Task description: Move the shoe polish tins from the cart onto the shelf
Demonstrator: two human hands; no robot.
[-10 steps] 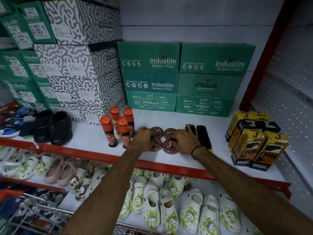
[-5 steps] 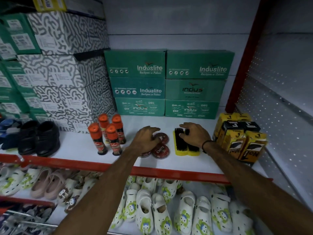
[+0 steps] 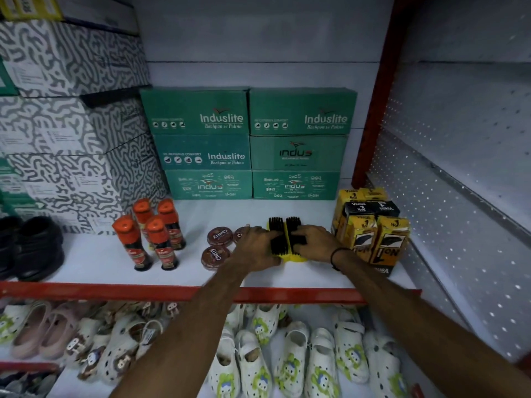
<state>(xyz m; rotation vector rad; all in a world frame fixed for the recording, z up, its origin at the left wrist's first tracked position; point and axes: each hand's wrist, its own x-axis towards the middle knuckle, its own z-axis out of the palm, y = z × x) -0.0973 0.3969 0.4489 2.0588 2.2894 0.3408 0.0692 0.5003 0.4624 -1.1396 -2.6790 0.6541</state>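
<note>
Three round brown shoe polish tins lie flat on the white shelf [image 3: 86,262]: one at the back [image 3: 219,236], one in front [image 3: 215,257], and a third [image 3: 240,233] partly hidden behind my left hand. Just right of them stand two yellow-backed shoe brushes [image 3: 283,225] with black bristles, side by side. My left hand [image 3: 255,249] clasps the left brush and my right hand [image 3: 313,244] clasps the right one, pressing them together. Neither hand touches a tin. The cart is out of view.
Several orange-capped polish bottles [image 3: 152,234] stand left of the tins. Yellow and black boxes [image 3: 370,228] crowd the right hand. Green shoe boxes [image 3: 250,145] line the back wall and black shoes [image 3: 34,245] sit far left. White clogs [image 3: 258,363] fill the lower shelf.
My left hand left the tins and moved right onto the brushes. My right hand went from the tins to the brushes, which now stand closer to the yellow boxes. The view shifted up and right.
</note>
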